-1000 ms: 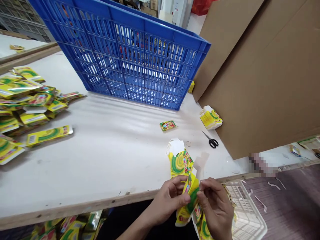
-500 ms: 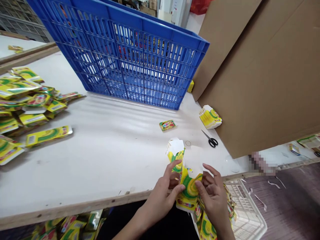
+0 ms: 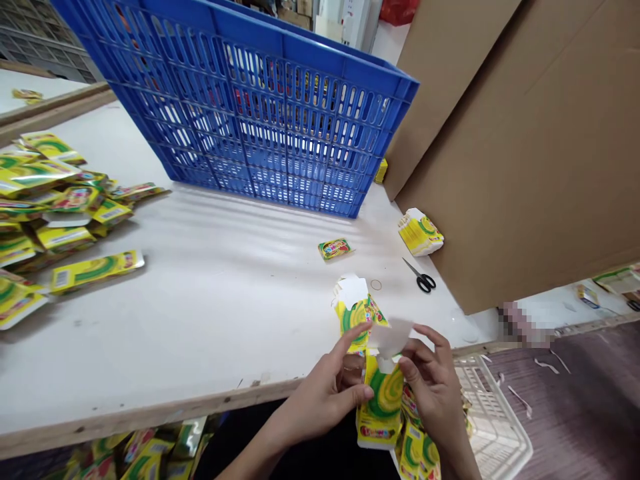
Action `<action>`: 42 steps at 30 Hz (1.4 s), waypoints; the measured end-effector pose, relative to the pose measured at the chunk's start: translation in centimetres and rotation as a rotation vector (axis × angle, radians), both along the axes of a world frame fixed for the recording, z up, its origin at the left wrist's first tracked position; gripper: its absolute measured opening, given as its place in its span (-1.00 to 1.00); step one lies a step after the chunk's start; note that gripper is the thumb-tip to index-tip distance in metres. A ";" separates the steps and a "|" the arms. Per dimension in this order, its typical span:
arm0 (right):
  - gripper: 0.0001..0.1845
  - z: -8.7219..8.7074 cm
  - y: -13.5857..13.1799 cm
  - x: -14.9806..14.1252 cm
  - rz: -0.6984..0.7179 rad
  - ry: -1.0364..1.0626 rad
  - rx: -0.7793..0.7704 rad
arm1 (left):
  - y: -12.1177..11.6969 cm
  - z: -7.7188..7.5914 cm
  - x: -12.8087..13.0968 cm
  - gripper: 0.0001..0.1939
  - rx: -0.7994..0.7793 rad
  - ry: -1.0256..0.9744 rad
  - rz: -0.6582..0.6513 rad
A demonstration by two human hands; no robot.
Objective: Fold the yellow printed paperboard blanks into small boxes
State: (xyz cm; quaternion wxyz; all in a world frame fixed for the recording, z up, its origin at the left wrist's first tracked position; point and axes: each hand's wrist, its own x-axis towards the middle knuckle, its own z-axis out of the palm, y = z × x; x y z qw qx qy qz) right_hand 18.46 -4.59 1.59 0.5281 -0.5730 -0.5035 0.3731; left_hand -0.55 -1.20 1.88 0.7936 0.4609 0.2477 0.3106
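Left hand (image 3: 327,395), right hand (image 3: 436,383): both pinching one carton (image 3: 384,397), held between them, a side each; long axis running forward, white flap (image 3: 391,337) at far end. Beyond, on surface (image 3: 225,293): carton stack (image 3: 353,320), scissors (image 3: 419,275), blue crate (image 3: 287,110).

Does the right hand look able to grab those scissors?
Probably yes: nothing visible blocks the way from the right hand to the scissors, though the hand holds a yellow carton.
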 end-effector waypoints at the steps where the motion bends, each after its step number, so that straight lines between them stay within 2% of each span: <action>1: -0.71 0.0 0.0 0.1 0.003 -0.010 0.006 | 0.0 0.1 0.0 -0.32 0.015 0.023 -0.005; 3: -0.69 0.1 0.1 0.5 0.064 -0.078 0.049 | 0.2 0.3 0.1 -0.46 0.050 0.087 0.014; 5: -0.56 0.6 0.1 0.8 0.128 -0.122 0.058 | 0.2 0.4 0.2 -0.53 0.087 0.154 0.074; 8: -0.53 1.3 0.1 0.5 0.147 -0.073 -0.116 | 0.2 0.4 0.5 -0.55 0.140 0.210 0.150; 11: -0.48 1.4 0.0 -0.6 0.083 -0.025 -0.227 | 0.0 0.6 0.8 -0.54 0.168 0.227 0.155; 13: -0.51 1.1 0.1 -1.2 0.042 -0.031 -0.211 | 0.0 0.8 0.8 -0.52 0.197 0.252 0.131; 16: -0.59 0.8 0.2 -1.2 0.066 -0.094 -0.214 | 0.0 1.2 0.6 -0.52 0.218 0.279 0.109; 20: -0.63 0.5 0.2 -0.8 0.094 -0.165 -0.190 | 0.1 1.3 0.5 -0.51 0.122 0.207 0.121; 24: -0.73 0.5 -0.1 -0.7 0.022 -0.189 -0.044 | -0.1 1.2 1.0 -0.50 0.045 0.152 0.094; 27: -0.71 0.8 -0.5 0.6 0.026 -0.175 -0.064 | -0.3 1.2 1.3 -0.53 0.129 0.215 0.097; 29: -0.70 1.0 -0.9 2.6 -0.063 -0.258 -0.092 | -0.1 0.8 1.1 -0.53 0.257 0.372 0.223; 31: -0.69 1.0 -1.2 5.1 -0.236 -0.482 -0.045 | 0.5 -0.3 0.7 -0.49 0.329 0.596 0.427; 33: -0.66 0.8 -1.4 7.0 -0.320 -0.643 0.001 | 1.2 -1.8 0.4 -0.44 0.271 0.714 0.525; 35: -0.64 0.6 -1.4 7.6 -0.330 -0.660 -0.010 | 1.9 -3.3 0.2 -0.45 0.156 0.652 0.508; 38: -0.67 0.2 -1.0 5.7 -0.277 -0.528 -0.042 | 2.3 -4.0 0.3 -0.52 0.057 0.464 0.515; 40: -0.72 0.2 -0.6 3.3 -0.253 -0.470 0.012 | 2.0 -3.3 0.4 -0.56 0.066 0.417 0.522; 42: -0.74 0.5 -0.2 1.0 -0.193 -0.494 0.112 | 1.4 -2.0 0.4 -0.66 0.130 0.420 0.473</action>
